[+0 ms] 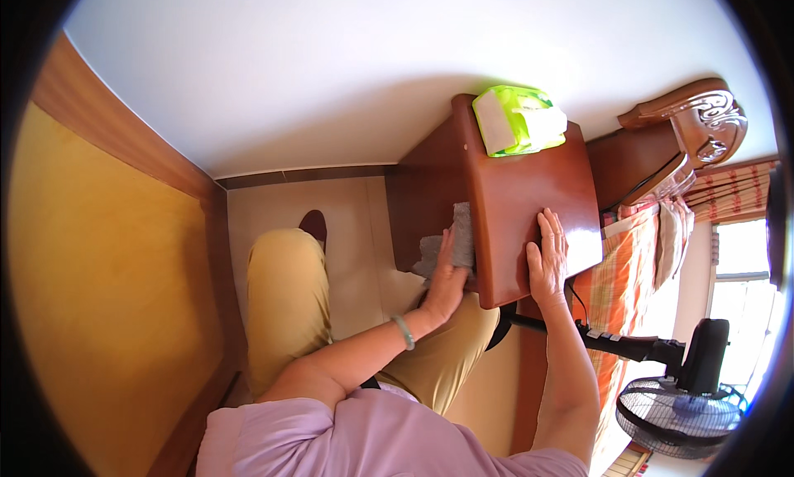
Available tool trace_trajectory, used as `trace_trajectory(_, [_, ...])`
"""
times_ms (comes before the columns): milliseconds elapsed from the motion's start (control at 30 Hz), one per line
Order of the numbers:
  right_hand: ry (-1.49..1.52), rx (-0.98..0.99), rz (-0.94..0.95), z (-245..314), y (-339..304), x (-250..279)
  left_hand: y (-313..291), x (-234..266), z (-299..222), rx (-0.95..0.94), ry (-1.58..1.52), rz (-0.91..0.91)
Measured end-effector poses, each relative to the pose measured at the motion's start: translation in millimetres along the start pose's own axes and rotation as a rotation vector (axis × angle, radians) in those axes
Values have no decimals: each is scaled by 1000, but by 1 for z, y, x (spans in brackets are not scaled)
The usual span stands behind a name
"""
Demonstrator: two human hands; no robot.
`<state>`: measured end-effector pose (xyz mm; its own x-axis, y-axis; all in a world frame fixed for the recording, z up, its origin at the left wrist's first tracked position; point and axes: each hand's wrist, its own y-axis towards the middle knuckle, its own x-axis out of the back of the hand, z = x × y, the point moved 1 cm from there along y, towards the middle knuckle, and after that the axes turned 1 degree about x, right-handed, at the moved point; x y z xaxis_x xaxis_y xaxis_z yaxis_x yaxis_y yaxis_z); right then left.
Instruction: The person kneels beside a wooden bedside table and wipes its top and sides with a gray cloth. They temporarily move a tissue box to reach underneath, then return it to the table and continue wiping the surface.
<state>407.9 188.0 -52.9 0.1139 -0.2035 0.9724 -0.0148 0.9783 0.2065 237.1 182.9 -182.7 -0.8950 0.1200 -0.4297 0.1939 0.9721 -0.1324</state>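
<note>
A reddish-brown wooden nightstand [517, 192] stands in front of me against the white wall. My left hand [445, 288], with a pale green bangle [404, 333] on its wrist, holds a grey cloth [462, 233] against the cabinet's left side, just under the edge of the top. Its fingers lie stretched along the cloth, and part of the cloth bunches out past them. On the glossy top rests my right hand [547, 260], palm down and fingers extended, with nothing in it. A bright green pack of tissues [518, 121] sits at the back of the top.
To the right is a bed with a carved wooden headboard [691, 130] and an orange checked cover [624, 270]. A black fan [680, 411] on a pole stands close to my right arm. A yellow panel [107, 295] with a wooden frame rises at left.
</note>
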Motion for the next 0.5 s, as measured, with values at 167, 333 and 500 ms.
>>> trace_trajectory(167, [7,-9,30,7,6,4,64,-12,34,-211,372,-68])
trace_trajectory(333, [27,-26,49,5,6,3,151,2,22,-150,294,-124])
trace_trajectory(500, [-12,12,134,9,13,8,233,53,143,-30,47,-329])
